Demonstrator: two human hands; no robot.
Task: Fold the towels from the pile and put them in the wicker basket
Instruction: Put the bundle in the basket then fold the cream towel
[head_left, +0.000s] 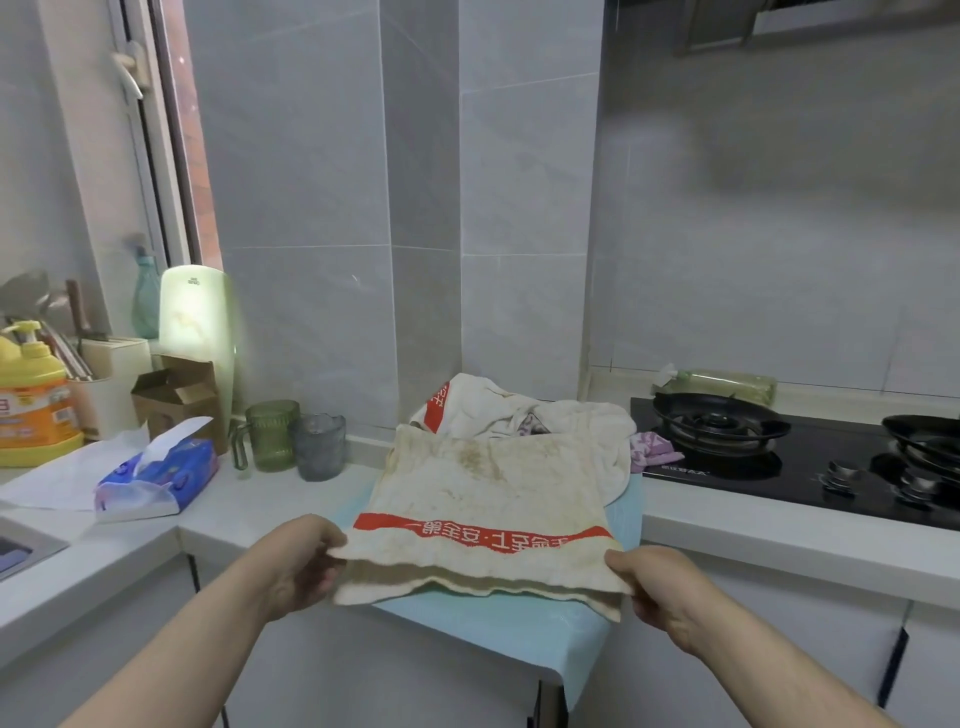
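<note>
I've got the towel (483, 499) at lower centre, left hand (298, 564) and right hand (662, 592) pinching its near corners; it looks soft, light and floppy, so corners suit.

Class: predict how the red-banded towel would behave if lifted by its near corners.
The towel is probably floppy: its near edge sags between the left hand and right hand. Likely light, since pinching the corners suffices.

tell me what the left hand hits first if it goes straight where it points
The left hand pinches the folded towel, so that comes first; beyond it, probably the towel pile at the back, though depth is unclear.
</note>
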